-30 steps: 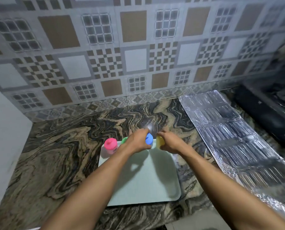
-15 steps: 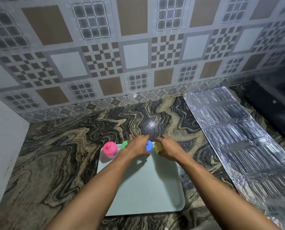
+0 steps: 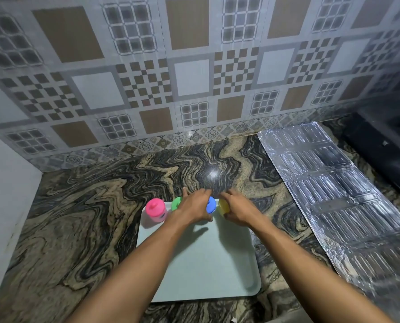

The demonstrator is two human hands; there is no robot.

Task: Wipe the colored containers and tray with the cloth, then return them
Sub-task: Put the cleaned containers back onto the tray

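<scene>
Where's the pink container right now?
Head view: the pink container stands on the tray's far left corner, just left of the green container.

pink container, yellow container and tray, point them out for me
pink container (image 3: 156, 207): head view, on its lid
yellow container (image 3: 223, 206): head view, on the part of its side that shows
tray (image 3: 208, 264): head view, on its bare floor

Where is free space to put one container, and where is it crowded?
Free: the tray, near half; the counter between tray and white side wall; the strip behind the containers. Crowded: the tray's far edge, where pink container, green container, blue container and yellow container stand, the left hand and right hand among them.
</scene>
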